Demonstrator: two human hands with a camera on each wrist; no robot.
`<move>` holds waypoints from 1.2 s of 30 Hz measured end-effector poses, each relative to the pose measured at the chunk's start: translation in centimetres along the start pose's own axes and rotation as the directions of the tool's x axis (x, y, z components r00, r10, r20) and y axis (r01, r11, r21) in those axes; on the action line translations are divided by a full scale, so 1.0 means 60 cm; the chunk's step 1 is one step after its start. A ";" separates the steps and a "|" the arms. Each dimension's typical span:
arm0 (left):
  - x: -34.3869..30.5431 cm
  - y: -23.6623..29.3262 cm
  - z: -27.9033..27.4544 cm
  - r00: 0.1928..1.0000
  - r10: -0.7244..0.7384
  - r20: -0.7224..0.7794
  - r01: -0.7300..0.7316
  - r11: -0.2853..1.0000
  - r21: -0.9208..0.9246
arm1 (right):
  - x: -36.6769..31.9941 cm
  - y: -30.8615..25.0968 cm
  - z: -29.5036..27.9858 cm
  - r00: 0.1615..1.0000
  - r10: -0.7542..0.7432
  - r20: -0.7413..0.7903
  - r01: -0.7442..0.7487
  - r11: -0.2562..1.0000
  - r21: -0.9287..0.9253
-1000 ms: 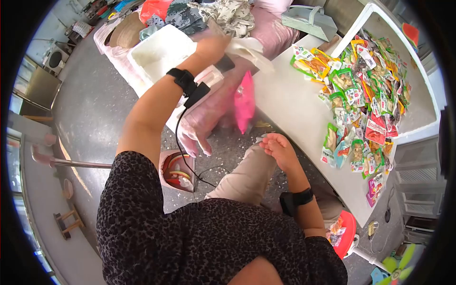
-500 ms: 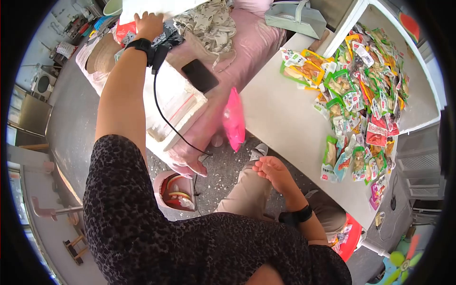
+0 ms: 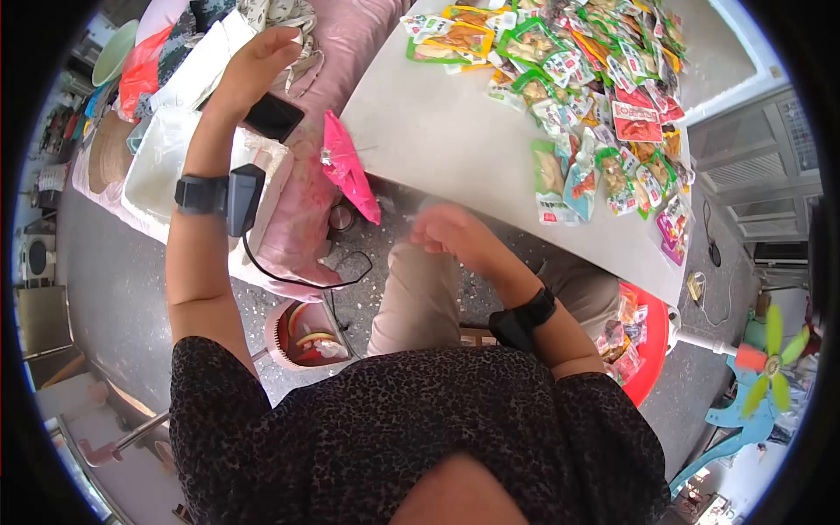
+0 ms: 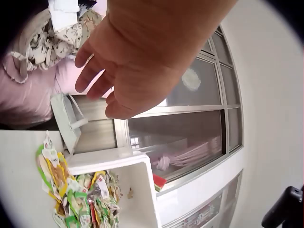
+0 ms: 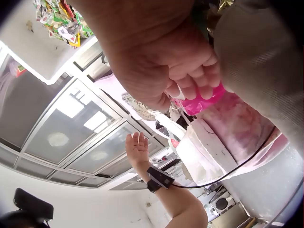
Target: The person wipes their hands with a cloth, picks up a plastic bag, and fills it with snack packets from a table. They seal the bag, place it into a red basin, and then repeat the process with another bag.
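My left hand (image 3: 254, 74) is raised over the bed side, fingers loosely extended and holding nothing; the left wrist view shows its palm and relaxed fingers. Below and beside that arm sits a white foam box (image 3: 144, 179), its inside visible. A white foam lid (image 3: 206, 66) lies beyond the box, partly behind the hand. Beside the box is a black phone (image 3: 274, 117). My right hand (image 3: 459, 234), blurred, hovers near the knee and table edge with its fingers loosely bent and nothing held. Left of it, a bright pink bag (image 3: 348, 171) hangs at the table's corner.
Many colourful snack packets (image 3: 604, 96) are heaped on the white table (image 3: 411, 131), spilling from a white-walled box. A red tub (image 3: 652, 350) with more packets stands below. A dustpan (image 3: 284, 346) lies on the floor. A cable (image 3: 306, 284) trails from the left wrist.
The left hand was on the white lid at the far end of the bed; it has let go and come back. The lid now lies beyond the box. The head view has shifted toward the table.
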State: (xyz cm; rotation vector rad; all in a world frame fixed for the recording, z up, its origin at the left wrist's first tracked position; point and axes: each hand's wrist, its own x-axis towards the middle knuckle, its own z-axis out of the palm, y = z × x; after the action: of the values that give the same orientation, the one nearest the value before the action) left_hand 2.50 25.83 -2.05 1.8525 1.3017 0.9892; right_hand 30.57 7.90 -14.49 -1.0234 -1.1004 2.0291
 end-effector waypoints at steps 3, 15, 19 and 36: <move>-0.067 0.082 0.089 0.989 0.049 0.142 -0.001 0.947 -0.320 | -0.033 -0.013 -0.004 0.996 -0.075 -0.056 0.075 0.997 -0.003; -0.232 0.116 0.410 0.804 -0.282 0.523 0.496 0.803 -0.330 | -0.238 -0.020 -0.118 0.906 -0.178 -0.384 0.232 0.967 0.100; -0.219 0.127 0.489 0.794 -0.391 0.465 0.543 0.801 -0.253 | -0.298 -0.018 -0.148 0.876 -0.226 -0.426 0.303 0.945 0.121; -0.188 0.105 0.368 0.879 -0.474 -0.051 0.408 0.803 -0.435 | -0.388 0.017 -0.234 0.873 -0.229 -0.431 0.325 0.932 0.163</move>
State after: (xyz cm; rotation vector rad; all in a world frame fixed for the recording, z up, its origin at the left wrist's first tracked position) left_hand 21.97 11.29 -10.09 1.0952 1.4017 1.0633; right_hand 54.30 -5.21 -12.46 -1.0357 -0.7230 1.5743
